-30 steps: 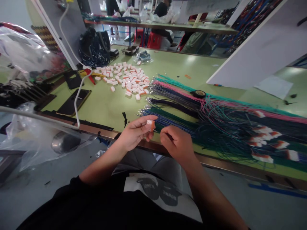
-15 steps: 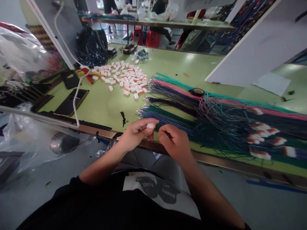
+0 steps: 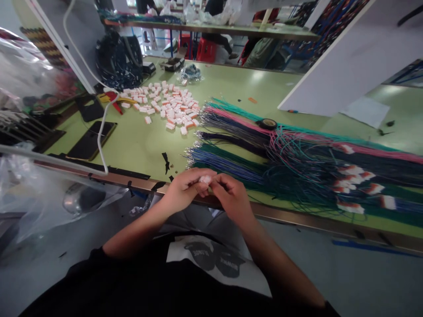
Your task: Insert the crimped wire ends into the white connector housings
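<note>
My left hand [image 3: 184,189] pinches a small white connector [image 3: 205,179] at the near edge of the green table [image 3: 142,145]. My right hand [image 3: 230,196] meets it fingertip to fingertip, its fingers closed against the connector; whether it holds a wire is hidden. Just beyond the hands lie long bundles of blue, green, pink and teal wires [image 3: 264,145], their stripped ends pointing left. A heap of white and orange connectors [image 3: 168,105] lies farther back on the left.
A black tape roll [image 3: 266,124] rests on the wires. Finished white-orange plugs [image 3: 350,185] sit among wires at right. A phone [image 3: 88,141], white cable [image 3: 102,127], black coil bundle [image 3: 115,61] and a leaning white board [image 3: 343,57] surround the work area.
My hands have drawn together and a little nearer the table edge; the right fingertips now touch the connector, which was apart from them before. The view has shifted slightly.
</note>
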`<state>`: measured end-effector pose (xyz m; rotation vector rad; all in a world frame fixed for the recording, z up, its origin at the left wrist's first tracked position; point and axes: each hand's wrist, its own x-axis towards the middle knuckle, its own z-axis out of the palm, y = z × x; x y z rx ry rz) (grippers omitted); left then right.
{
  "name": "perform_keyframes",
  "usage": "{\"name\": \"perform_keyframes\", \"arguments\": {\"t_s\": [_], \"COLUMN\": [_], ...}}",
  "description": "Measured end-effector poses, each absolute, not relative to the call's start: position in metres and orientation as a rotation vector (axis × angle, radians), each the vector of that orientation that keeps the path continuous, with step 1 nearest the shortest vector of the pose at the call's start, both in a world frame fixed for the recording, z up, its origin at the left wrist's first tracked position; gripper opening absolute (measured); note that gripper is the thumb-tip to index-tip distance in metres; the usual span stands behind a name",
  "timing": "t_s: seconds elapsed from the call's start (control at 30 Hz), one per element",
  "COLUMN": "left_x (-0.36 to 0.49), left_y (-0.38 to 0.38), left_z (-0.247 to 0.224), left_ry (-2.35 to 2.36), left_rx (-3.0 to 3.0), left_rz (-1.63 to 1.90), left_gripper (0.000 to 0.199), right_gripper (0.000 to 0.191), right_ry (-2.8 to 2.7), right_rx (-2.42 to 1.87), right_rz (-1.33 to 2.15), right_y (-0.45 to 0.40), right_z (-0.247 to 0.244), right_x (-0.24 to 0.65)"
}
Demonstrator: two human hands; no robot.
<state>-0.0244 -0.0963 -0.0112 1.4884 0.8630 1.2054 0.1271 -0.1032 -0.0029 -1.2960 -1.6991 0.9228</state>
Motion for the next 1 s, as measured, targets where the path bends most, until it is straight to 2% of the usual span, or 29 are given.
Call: {"name": "perform_keyframes", "arguments": {"t_s": [0.2, 0.53, 0.77, 0.93, 1.0], "left_x": [-0.022, -0.013, -0.013, -0.023, -0.030], "left_y": [-0.094, -0.097, -0.093, -0.091, -0.091], "left_z": [-0.018, -0.021, -0.029, -0.033, -0.032], "left_ry": [0.792, 0.885, 0.735, 0.653, 0.593], "left_rx": [1.227, 1.051, 0.898, 0.924, 0.993], "left_rz": [1.190, 1.230, 1.251, 1.145, 1.060], "left_gripper": [0.022, 0.026, 0.032, 0.028, 0.026], "right_gripper": [0.013, 0.020, 0.020, 0.023, 0.021], "right_ry": [-1.785, -2.063, -2.101, -2.248, -2.267], "right_rx": [-1.364, -1.490, -1.458, -1.292, -1.344], "right_rz": [0.746, 0.441, 0.589, 0.775, 0.656], "right_y": [-0.104, -0.104, -0.102, -0.080, -0.061], "right_z": [0.003, 0.000, 0.005, 0.016, 0.016], "right_x": [0.127, 0.125, 0.127, 0.146, 0.155]}}
